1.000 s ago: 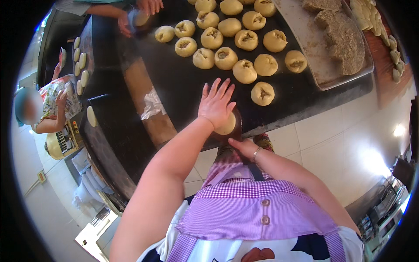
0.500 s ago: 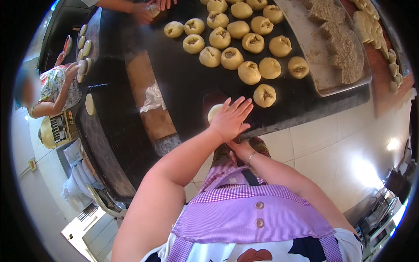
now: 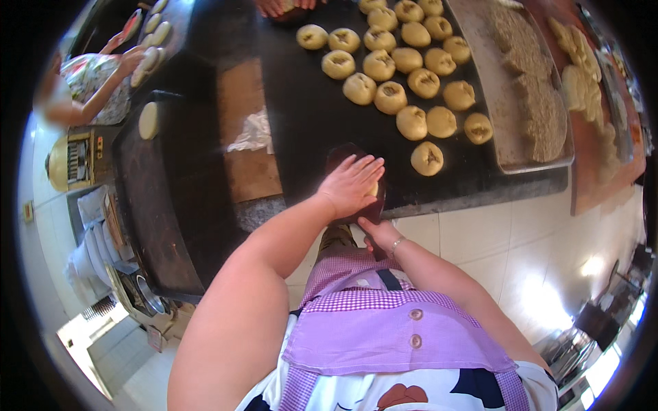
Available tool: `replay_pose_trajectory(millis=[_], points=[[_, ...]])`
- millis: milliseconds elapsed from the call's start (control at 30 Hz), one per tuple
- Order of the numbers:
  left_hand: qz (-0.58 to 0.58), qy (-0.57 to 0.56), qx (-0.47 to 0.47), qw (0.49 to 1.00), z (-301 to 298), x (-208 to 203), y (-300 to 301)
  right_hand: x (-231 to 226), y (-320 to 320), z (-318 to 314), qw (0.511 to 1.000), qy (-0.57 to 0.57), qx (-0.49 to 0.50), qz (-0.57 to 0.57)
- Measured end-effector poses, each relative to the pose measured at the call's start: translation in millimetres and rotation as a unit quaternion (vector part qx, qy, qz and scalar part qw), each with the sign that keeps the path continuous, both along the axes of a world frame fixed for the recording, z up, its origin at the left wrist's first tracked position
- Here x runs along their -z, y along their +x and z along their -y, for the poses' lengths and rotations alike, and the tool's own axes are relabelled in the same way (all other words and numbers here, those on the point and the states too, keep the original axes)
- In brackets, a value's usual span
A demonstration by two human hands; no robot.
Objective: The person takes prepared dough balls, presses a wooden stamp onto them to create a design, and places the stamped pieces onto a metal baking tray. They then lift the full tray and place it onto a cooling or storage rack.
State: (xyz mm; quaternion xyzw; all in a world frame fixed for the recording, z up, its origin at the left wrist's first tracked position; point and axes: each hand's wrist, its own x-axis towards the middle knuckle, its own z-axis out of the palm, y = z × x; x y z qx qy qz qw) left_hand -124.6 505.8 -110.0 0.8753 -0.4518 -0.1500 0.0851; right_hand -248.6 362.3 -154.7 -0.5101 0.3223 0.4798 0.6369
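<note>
My left hand (image 3: 351, 186) lies flat, fingers stretched out, over a piece of pale dough (image 3: 374, 190) that shows only as a sliver beside the palm. The dough rests on a dark reddish-brown paddle (image 3: 345, 152) at the table's near edge. Just below, my right hand (image 3: 378, 236) is closed on the paddle's narrow end, most of which the hand hides. Beyond them stand several round filled buns (image 3: 390, 98) of yellowish dough with gathered tops. The nearest bun (image 3: 427, 159) sits to the right of the paddle.
A metal tray (image 3: 510, 161) with brown crumbly filling (image 3: 541, 113) stands right of the buns. Flat dough pieces (image 3: 579, 89) lie on a wooden board at far right. Crumpled white plastic (image 3: 253, 133) lies left. Co-workers' hands (image 3: 277, 8) show at the top and left.
My left hand now covers most of the dough, which showed at its left before. More of the paddle has come into sight. The view has shifted, moving the buns rightward and down.
</note>
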Motion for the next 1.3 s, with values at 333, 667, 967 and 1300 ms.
replay_pose_trajectory(millis=[333, 667, 967, 1300], points=[[-0.096, -0.321, -0.492, 0.803, -120, 12, -71, -180, 70, 31, 0.700, -0.404, -0.332, 0.486], [-0.605, -0.492, -0.580, 0.234, -88, -6, -75, -209, 103, 9, 0.592, -0.471, -0.549, 0.355], [-0.682, -0.594, -0.427, 0.025, -20, 21, -40, -166, 94, 19, 0.596, -0.440, -0.598, 0.305], [-0.692, -0.584, -0.423, 0.025, -84, -22, -49, -148, 89, 36, 0.716, -0.398, -0.478, 0.318]])
